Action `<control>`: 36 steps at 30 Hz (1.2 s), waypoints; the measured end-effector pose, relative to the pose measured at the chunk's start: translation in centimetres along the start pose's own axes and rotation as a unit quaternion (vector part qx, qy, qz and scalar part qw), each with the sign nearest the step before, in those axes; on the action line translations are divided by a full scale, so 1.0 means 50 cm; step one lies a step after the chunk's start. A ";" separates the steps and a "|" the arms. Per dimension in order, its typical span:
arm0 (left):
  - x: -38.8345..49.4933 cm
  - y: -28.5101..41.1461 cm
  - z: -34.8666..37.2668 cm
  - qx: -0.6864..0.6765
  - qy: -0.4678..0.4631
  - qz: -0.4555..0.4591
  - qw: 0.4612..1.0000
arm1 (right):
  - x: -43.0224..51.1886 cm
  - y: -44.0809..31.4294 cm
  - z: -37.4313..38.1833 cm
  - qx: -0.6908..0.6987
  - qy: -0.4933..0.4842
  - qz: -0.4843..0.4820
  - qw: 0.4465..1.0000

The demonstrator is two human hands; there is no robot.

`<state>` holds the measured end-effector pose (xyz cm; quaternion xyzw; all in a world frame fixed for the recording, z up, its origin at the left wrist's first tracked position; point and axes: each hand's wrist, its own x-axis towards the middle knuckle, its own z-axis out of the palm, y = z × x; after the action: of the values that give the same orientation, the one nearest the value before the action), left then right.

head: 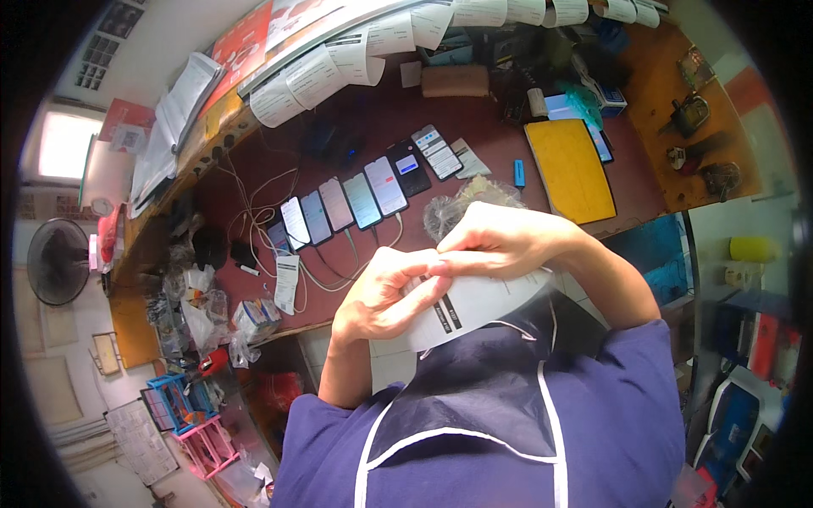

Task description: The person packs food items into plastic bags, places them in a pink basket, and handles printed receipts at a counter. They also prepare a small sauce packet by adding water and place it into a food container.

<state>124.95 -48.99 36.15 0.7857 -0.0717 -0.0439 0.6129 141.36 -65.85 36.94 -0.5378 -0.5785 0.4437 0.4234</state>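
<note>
Both of my hands meet in front of my chest at the near side of the desk. My left hand (394, 292) pinches the upper edge of a printed paper slip (476, 305) between thumb and fingers. My right hand (502, 244) grips the same edge, its fingertips touching those of my left. The slip hangs down over my dark apron (470, 387). Beyond my hands, several smartphones (362, 200) lie in a slanted row, some with cables plugged in. A crumpled clear plastic bag (444, 213) lies just behind my right hand.
A yellow folder or book (571, 171) and a blue marker-like object (519, 173) lie to the right. Loose white cables (254, 216) and a paper slip (287, 284) are at left. Paper slips (311, 82) hang along the shelf edge. A brown pouch (455, 81) sits at the back.
</note>
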 end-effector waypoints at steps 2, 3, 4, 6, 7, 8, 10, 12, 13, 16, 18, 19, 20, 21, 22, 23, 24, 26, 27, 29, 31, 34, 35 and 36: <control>-0.003 -0.017 0.003 -0.076 0.005 0.014 0.997 | -0.008 0.034 0.007 0.060 0.000 -0.051 0.997; -0.004 -0.029 0.013 -0.149 0.020 0.019 0.988 | -0.018 0.051 0.012 0.095 0.005 -0.077 0.992; -0.002 -0.043 0.027 -0.216 0.025 -0.001 0.976 | -0.025 0.069 0.024 0.078 0.069 -0.132 0.986; 0.012 -0.076 0.057 -0.232 0.096 0.032 0.967 | -0.044 0.103 0.032 0.083 0.130 -0.098 0.983; 0.023 -0.090 0.068 -0.229 0.090 0.050 0.968 | -0.057 0.116 0.029 0.126 0.126 -0.069 0.982; 0.035 -0.100 0.083 -0.249 0.096 0.064 0.962 | -0.068 0.127 0.018 0.181 0.107 -0.038 0.977; 0.056 -0.099 0.077 -0.129 0.020 0.035 0.991 | -0.100 0.129 -0.021 0.199 0.052 -0.027 0.978; 0.076 -0.076 0.059 0.048 -0.012 0.007 0.999 | -0.156 0.102 -0.107 -0.009 -0.043 0.027 0.999; 0.078 -0.055 0.046 0.074 0.067 0.042 0.994 | -0.188 0.084 -0.141 -0.093 -0.006 -0.002 0.996; 0.107 -0.004 0.032 -0.090 0.095 -0.126 0.983 | -0.265 0.038 -0.203 -0.031 0.210 0.155 0.965; 0.140 -0.010 0.093 0.003 0.037 -0.128 0.991 | -0.271 0.052 -0.191 -0.107 0.157 0.015 0.982; 0.168 -0.029 0.140 0.013 0.028 -0.104 0.994 | -0.265 0.072 -0.181 -0.160 0.110 0.009 0.981; 0.195 -0.049 0.193 0.033 0.019 -0.073 0.997 | -0.256 0.097 -0.163 -0.245 0.064 0.045 0.967; 0.215 -0.070 0.227 -0.058 -0.003 -0.108 0.993 | -0.251 0.126 -0.149 -0.266 0.086 0.029 0.960; 0.217 -0.081 0.255 -0.096 0.073 -0.138 0.983 | -0.253 0.161 -0.153 -0.194 0.194 0.037 0.961; 0.219 -0.091 0.276 -0.148 0.144 -0.145 0.968 | -0.255 0.190 -0.162 -0.111 0.271 0.025 0.956; 0.229 -0.107 0.285 -0.144 0.267 -0.142 0.942 | -0.257 0.213 -0.164 0.044 0.411 0.048 0.909; 0.242 -0.133 0.290 -0.196 0.451 -0.115 0.863 | -0.249 0.257 -0.164 0.140 0.405 0.230 0.874; 0.254 -0.151 0.288 -0.203 0.471 -0.111 0.851 | -0.242 0.281 -0.168 0.271 0.332 0.323 0.844; 0.277 -0.191 0.283 -0.168 0.426 -0.183 0.870 | -0.188 0.328 -0.104 0.566 0.235 0.206 0.763; 0.277 -0.229 0.284 -0.146 0.379 -0.311 0.859 | -0.126 0.419 -0.098 0.440 0.320 0.219 0.810; 0.230 -0.261 0.290 -0.001 0.420 -0.272 0.866 | -0.037 0.596 -0.162 0.312 0.418 0.183 0.834; 0.201 -0.260 0.286 -0.006 0.423 -0.267 0.866 | -0.006 0.655 -0.188 0.196 0.423 0.203 0.861; 0.171 -0.256 0.277 -0.115 0.385 -0.313 0.861 | 0.019 0.707 -0.208 0.045 0.409 0.259 0.874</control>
<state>131.95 -60.58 20.49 0.6450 0.4252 0.0642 0.6317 160.07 -63.31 5.30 -0.7824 -0.1732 0.3038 0.5153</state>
